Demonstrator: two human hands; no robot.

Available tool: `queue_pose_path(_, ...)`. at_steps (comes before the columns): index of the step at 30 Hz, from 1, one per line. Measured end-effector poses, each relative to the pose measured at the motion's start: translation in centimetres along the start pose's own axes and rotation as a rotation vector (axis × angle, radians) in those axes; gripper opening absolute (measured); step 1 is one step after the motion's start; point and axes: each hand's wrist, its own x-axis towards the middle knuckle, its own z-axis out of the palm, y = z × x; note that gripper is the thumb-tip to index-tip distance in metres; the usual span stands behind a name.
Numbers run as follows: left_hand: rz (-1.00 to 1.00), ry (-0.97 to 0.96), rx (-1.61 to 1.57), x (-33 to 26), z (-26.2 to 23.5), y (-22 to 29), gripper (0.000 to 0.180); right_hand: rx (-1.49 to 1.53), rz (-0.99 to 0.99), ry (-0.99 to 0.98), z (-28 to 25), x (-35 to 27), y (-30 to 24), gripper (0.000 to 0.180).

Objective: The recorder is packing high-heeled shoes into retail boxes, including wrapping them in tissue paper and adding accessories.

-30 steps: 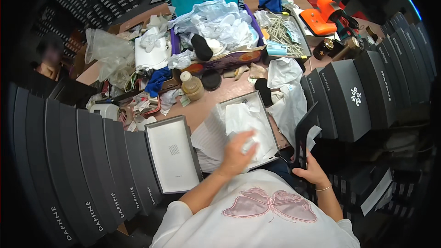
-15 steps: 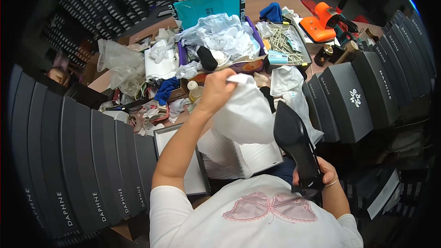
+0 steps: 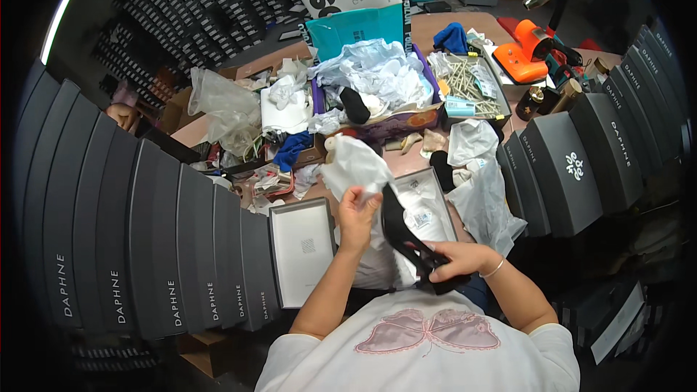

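Observation:
My left hand (image 3: pixel 356 219) is closed, pinching a thin white wrapper (image 3: pixel 353 162) that hangs in front of me and could be a soft bag or a sheet. Held by my right hand (image 3: pixel 463 261) at its heel end is a black shoe (image 3: pixel 398 219), toe tilted up and away from me. The shoe's front lies against the wrapper; whether it is inside cannot be told. Just beyond the shoe stands an open shoebox (image 3: pixel 444 205) lined with white paper. To the left of my left forearm lies a shallow grey box lid (image 3: pixel 301 247), inner side up.
Dark shoeboxes stand in rows at left (image 3: pixel 156 232) and right (image 3: pixel 563 163). A purple-edged bin (image 3: pixel 317 98) full of crumpled white paper sits ahead. Right of it are a tray of thin sticks (image 3: pixel 465 76) and an orange tool stand (image 3: pixel 519 65). Clear plastic (image 3: pixel 488 207) lies beside the shoebox.
My left hand has come lower with the wrapper. The black shoe has swung left and turned from sole-up to meet the wrapper. More of the shoebox and lid shows.

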Motion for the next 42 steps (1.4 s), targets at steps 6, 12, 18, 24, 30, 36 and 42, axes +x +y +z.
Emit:
queue_pose_path(6,0.021,-0.117,0.579,-4.2,-7.0,-4.2,0.019,0.401,0.035,-0.047,-0.6,-0.9,4.6,0.072)
queue_pose_path(12,0.118,0.042,0.38,-4.7,-3.7,0.7,0.024,0.546,-0.001,-0.231,0.2,3.9,5.2,0.065)
queue_pose_path(18,0.107,0.009,0.848,-5.4,-10.7,-0.2,0.045,0.103,-0.024,0.172,0.6,4.3,5.7,0.07)
queue_pose_path(24,0.566,-0.488,1.504,-0.7,-8.6,-1.6,0.054,0.537,0.071,-0.054,0.6,3.7,6.0,0.072)
queue_pose_path(30,0.419,-0.538,1.391,2.8,-8.7,-1.9,0.054,0.838,-0.078,0.031,0.6,-0.2,7.1,0.079)
queue_pose_path(36,0.38,-0.718,1.775,-0.8,-9.5,-1.5,0.065,1.06,-0.29,-0.034,1.6,-2.0,8.6,0.09)
queue_pose_path(42,0.433,-0.617,1.972,-1.3,-13.5,-5.3,0.034,1.378,-0.547,-0.094,2.8,-0.7,10.3,0.093)
